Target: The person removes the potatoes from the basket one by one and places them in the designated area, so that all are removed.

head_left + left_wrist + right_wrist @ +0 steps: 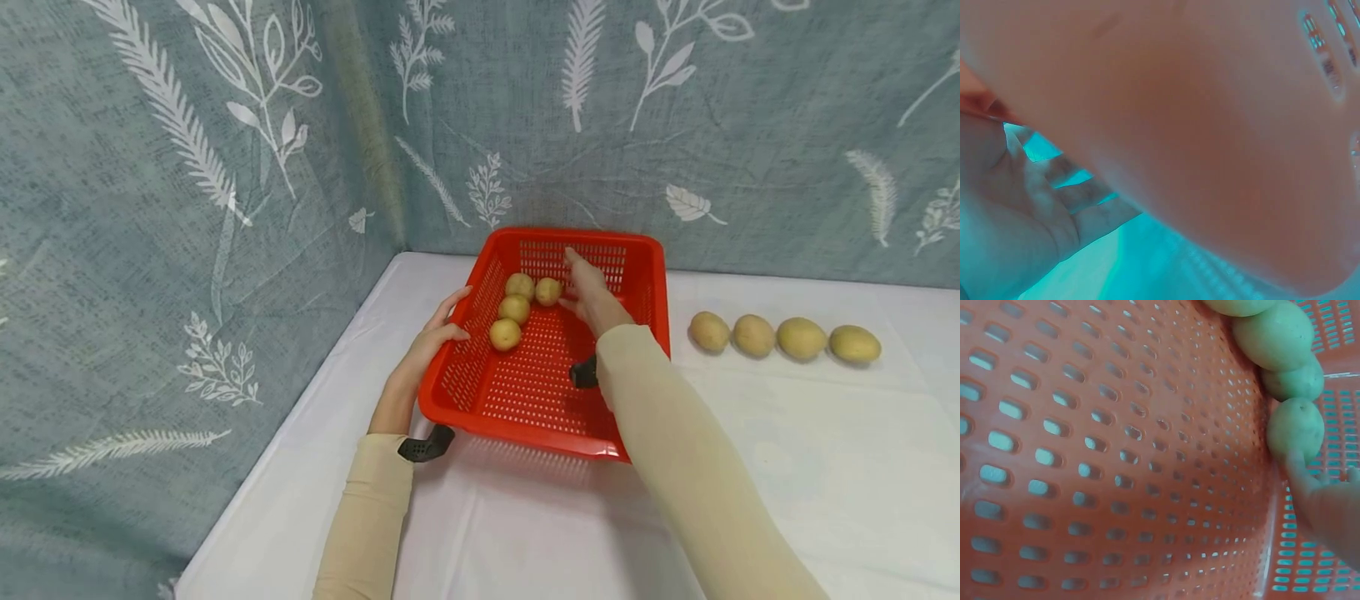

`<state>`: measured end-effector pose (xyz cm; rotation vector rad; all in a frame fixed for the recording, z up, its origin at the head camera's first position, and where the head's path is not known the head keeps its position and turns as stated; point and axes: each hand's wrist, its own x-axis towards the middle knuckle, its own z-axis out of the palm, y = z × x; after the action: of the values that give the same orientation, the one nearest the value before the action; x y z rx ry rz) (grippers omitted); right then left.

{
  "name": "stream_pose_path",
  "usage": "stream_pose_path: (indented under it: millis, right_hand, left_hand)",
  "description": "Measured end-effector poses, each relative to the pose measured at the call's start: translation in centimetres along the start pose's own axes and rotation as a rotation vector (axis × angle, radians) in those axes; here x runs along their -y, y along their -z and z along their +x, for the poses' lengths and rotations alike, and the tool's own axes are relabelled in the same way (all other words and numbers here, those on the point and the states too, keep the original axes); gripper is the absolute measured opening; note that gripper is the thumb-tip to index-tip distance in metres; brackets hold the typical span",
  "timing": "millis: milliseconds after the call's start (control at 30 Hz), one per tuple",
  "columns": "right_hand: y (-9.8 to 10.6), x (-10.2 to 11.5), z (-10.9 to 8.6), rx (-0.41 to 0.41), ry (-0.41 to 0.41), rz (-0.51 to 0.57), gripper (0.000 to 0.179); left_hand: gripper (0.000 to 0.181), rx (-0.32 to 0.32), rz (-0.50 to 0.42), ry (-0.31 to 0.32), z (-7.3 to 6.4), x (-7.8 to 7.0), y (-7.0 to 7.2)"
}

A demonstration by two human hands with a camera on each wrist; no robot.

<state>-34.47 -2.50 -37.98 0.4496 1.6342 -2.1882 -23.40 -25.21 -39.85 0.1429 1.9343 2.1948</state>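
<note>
A red perforated plastic basket (543, 429) stands on the white cloth. Inside, several yellow potatoes line its left side and far-left corner; one potato (548, 292) lies at the right end. My right hand (592, 292) reaches into the basket beside that potato, its index finger extended toward the far wall. In the right wrist view, the thumb touches this potato (1295, 429), and the other fingers are mostly cut off. My left hand (429, 346) holds the basket's left rim, thumb over it. The left wrist view shows the fingers (1104, 219) along the outer wall, their tips hidden.
To the right of the basket, several potatoes lie in a row on the white cloth, from a near potato (708, 332) to an end potato (855, 344). A patterned grey-green curtain (480, 100) hangs behind and along the left of the table.
</note>
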Motion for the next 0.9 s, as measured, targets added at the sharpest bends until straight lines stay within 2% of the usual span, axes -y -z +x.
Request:
stream_pose_path:
  millis: [300,467,633,900]
  right_hand:
    - [-0.5,-0.2,0.4,0.043,-0.052,-0.051,0.068]
    - [-0.4,-0.5,0.6,0.045,-0.036,-0.101,0.068]
    - [-0.3,-0.8,0.8,0.018,-0.013,-0.195,0.066]
    - [0.0,-1.1,0.9,0.063,-0.012,-0.257,0.066]
  left_hand:
    - [0.073,0.006,-0.018,-0.003,0.0,-0.2,0.0]
    - [0.073,0.002,-0.019,-0.005,0.0,-0.2,0.1]
    - [0.072,0.000,-0.015,-0.001,0.0,-0.2,0.0]
    - [0.072,-0.013,0.007,0.015,0.1,-0.1,-0.1]
